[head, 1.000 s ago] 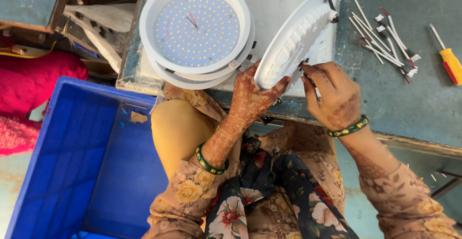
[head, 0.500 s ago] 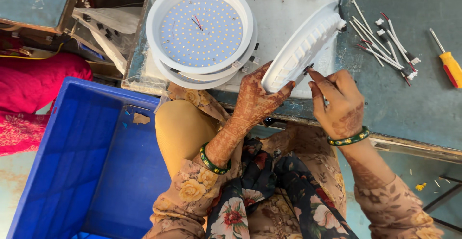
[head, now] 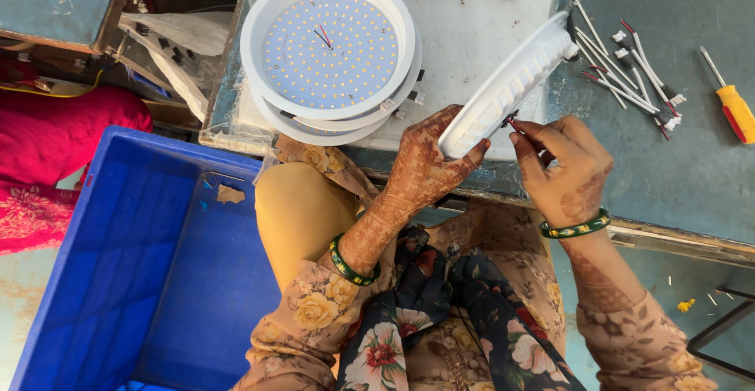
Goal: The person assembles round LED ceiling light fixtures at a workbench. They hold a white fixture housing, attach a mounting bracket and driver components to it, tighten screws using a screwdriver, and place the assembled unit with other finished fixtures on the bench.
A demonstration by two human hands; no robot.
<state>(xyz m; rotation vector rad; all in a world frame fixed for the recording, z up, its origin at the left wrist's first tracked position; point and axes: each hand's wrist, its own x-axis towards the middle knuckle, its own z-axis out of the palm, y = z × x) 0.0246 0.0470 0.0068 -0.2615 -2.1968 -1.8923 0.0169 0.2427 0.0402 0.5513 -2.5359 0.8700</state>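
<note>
1. Fingers of your left hand (head: 421, 172) were clasped round the lower rim of the white lamp housing (head: 507, 84), thumb on one face and fingertips on the other, holding it tilted on edge over the near side of the bench (head: 692, 171).
2. Your right hand (head: 562, 163) was pinched shut on a thin red wire (head: 515, 126) at the housing's ribbed edge, fingertips touching the rim.
3. Beside the housing, to its left, lay a stack of round white lamps (head: 328, 49), the top one face up with a dotted disc and short red and black leads at its centre.
4. No label was readable anywhere. A clear plastic bag (head: 169, 41) sagged in the open compartment left of the bench; a clear sheet (head: 464, 37) covered the bench under the lamps.
5. White leads (head: 629, 64) with small plugs lay well apart to the right, and a screwdriver (head: 731, 104) with a red and yellow handle beyond them.
6. A blue crate (head: 118, 281) stood by your left knee, with red cloth (head: 55, 163) just left of it.
7. Against the frame half a second before, the housing sat at much the same tilt, your left grip was unchanged, and your right hand had closed in from just off the rim to touch it.
</note>
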